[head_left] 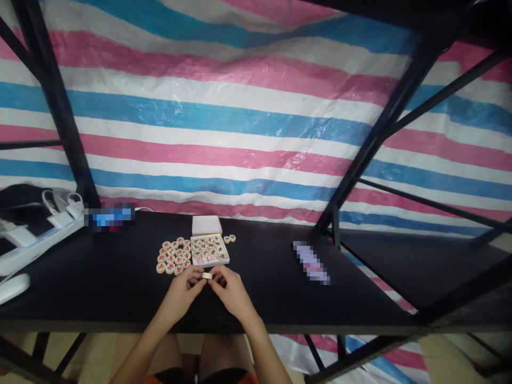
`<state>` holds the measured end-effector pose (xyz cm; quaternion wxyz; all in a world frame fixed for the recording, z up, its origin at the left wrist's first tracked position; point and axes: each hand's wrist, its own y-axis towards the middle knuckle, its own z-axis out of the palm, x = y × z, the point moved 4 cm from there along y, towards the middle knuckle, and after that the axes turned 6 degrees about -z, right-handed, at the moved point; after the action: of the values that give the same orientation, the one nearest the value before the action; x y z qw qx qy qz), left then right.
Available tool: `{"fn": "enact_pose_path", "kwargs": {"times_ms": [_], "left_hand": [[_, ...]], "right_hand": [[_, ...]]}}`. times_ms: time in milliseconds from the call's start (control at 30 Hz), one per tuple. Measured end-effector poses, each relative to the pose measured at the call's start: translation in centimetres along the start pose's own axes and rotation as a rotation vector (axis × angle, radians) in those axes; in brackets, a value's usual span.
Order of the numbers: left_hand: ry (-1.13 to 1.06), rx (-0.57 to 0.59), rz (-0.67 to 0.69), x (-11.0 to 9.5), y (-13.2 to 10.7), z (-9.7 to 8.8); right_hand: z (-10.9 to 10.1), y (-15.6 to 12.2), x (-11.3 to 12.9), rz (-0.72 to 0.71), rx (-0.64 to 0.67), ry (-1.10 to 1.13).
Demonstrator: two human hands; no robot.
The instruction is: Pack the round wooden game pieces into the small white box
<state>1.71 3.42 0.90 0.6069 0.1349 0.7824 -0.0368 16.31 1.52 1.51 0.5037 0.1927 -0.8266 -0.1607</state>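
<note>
Between my two hands is a round, pale Chinese chess piece [207, 276], pinched by the fingertips of both. My left hand [186, 285] grips its left side and my right hand [226, 283] its right side. Just beyond them lies a white open box [212, 263] with rows of black-lettered chess pieces [210, 246] inside. Left of the box, several red-lettered chess pieces [170, 258] sit in a cluster on the black table [120, 277]. Two more pieces [229, 239] lie at the box's right back corner.
A white lid-like box part [206, 225] stands behind the open box. A power strip [48, 240] with plugs and a white mouse [15, 288] are at the left. Blurred items lie at the back left and right [311, 262]. Black frame posts flank the table.
</note>
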Motion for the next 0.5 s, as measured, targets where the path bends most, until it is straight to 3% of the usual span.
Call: {"fn": "enact_pose_path", "kwargs": {"times_ms": [500], "left_hand": [[-0.052,0.023,0.0,0.2,0.0,-0.3]], "right_hand": [[0.0,-0.3,1.2,-0.143,0.028,-0.125]]}}
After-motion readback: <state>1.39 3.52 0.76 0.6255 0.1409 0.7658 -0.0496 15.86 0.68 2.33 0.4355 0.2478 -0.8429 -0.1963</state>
